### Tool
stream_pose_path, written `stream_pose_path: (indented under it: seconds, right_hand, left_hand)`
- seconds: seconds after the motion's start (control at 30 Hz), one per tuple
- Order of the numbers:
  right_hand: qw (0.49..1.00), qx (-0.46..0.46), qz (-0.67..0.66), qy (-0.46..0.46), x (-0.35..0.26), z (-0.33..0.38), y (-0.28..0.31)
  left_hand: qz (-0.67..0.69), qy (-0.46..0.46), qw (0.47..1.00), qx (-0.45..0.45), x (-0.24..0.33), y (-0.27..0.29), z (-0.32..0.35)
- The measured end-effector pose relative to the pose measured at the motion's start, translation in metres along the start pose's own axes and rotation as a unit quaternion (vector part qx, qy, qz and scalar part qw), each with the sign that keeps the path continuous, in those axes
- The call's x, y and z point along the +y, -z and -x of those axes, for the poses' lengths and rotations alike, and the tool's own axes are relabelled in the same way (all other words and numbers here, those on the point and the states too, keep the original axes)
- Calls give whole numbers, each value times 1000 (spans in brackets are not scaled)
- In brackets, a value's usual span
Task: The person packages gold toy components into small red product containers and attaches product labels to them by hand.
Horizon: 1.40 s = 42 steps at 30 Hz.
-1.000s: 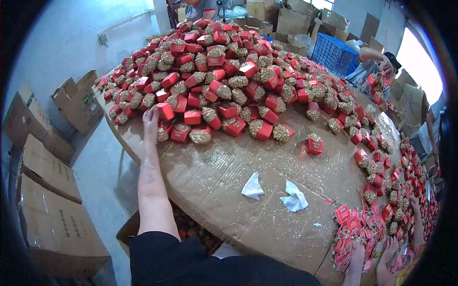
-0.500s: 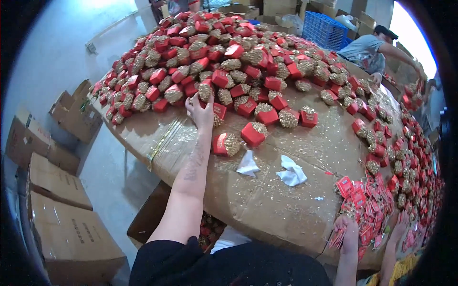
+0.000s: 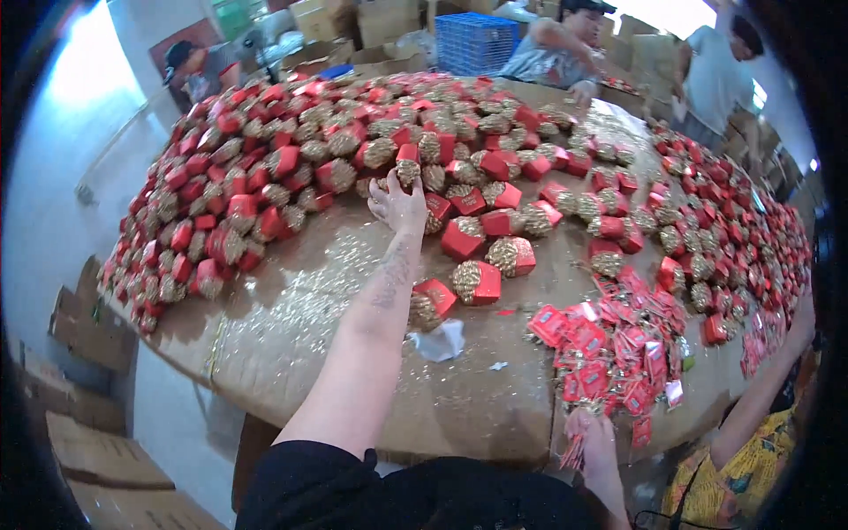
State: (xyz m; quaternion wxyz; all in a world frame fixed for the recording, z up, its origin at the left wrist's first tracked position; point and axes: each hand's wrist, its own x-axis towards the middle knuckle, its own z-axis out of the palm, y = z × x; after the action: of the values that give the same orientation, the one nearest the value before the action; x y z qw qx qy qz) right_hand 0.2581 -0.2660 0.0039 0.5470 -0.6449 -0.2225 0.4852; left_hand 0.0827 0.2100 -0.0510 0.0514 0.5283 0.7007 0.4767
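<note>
The left hand point(image 3: 399, 205) lies with fingers spread, gripping nothing, on small red-and-gold gift boxes point(image 3: 424, 181) heaped on the cardboard-covered worktop point(image 3: 291, 336). The right hand point(image 3: 590, 433) pinches red paper tags point(image 3: 609, 358) at the worktop's near edge.

My left hand point(image 3: 399, 201) lies spread on the heap of red-and-gold boxes point(image 3: 291, 168) at twelve o'clock. My right hand point(image 3: 590, 433), at five o'clock, pinches thin strips beside the pile of red tags point(image 3: 609, 353). White paper scrap point(image 3: 442, 340) lies dead centre on the table point(image 3: 291, 327).
</note>
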Motion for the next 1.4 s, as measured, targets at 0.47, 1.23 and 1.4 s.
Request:
stream_pose_path:
  seconds: [0.47, 1.23, 1.4]
  right_hand:
    - [982, -120, 142, 1, 15, -12, 0]
    - [755, -177, 378, 506, 46, -31, 14]
    - [765, -182, 362, 501, 51, -28, 20]
  left_hand:
    - [179, -290, 741, -578, 125, -3, 43]
    - [-19, -440, 819, -367, 175, -66, 202]
    - [9, -407, 832, -378, 244, -104, 259]
